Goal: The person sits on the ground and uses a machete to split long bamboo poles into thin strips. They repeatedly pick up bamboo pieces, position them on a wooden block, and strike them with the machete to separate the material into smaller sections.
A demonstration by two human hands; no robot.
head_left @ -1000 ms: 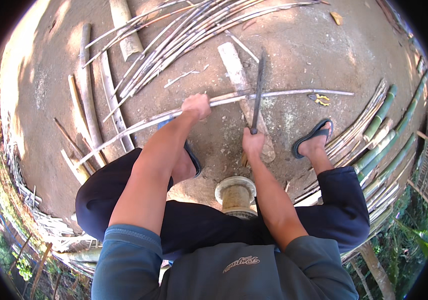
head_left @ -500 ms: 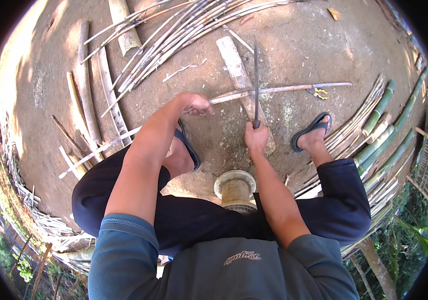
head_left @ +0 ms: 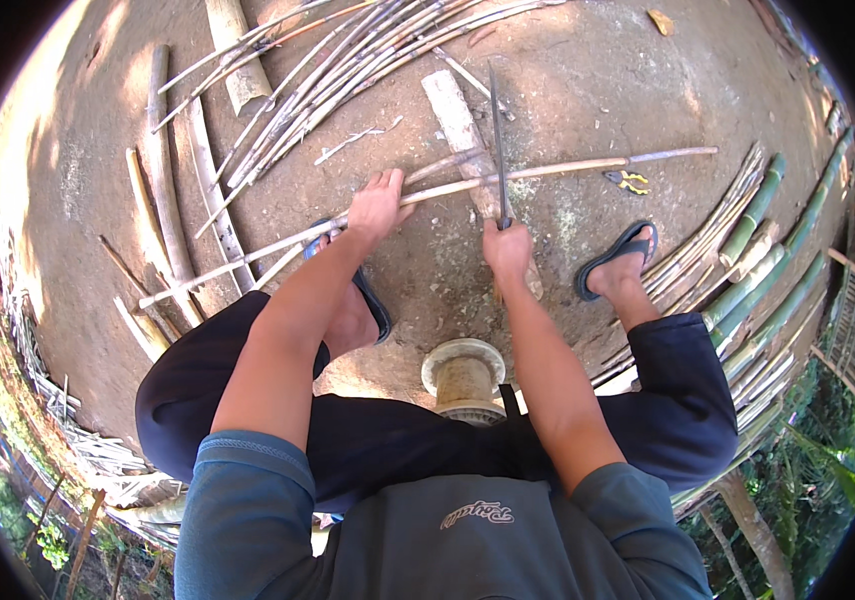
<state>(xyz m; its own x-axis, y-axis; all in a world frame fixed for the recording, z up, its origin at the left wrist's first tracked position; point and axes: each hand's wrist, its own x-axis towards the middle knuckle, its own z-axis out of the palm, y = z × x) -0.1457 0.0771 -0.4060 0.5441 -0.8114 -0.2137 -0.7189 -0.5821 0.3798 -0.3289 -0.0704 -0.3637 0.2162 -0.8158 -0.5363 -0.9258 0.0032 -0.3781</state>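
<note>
My left hand (head_left: 380,205) is closed around a long, thin bamboo pole (head_left: 568,167), which slants across in front of me. A second pole (head_left: 443,166) comes out from under that hand and ends on the wooden log (head_left: 460,110); whether the fingers grip it too is hidden. In my right hand (head_left: 508,248) is the handle of a machete, its narrow dark blade (head_left: 498,130) pointing away from me. The blade crosses the long pole where this passes over the log. From this view I cannot tell whether blade and pole touch.
Ahead lies a bundle of thin poles (head_left: 338,95), with thicker bamboo pieces (head_left: 160,150) at the left. Yellow-handled pliers (head_left: 628,181) lie near my right foot. Green bamboo (head_left: 756,212) and more sticks are at the right. A spool-shaped stand (head_left: 464,375) is between my legs.
The long pole's left end has swung away from me and its right end reaches slightly farther right. The second pole now shows apart from it. My left hand has turned, fingers now pointing away.
</note>
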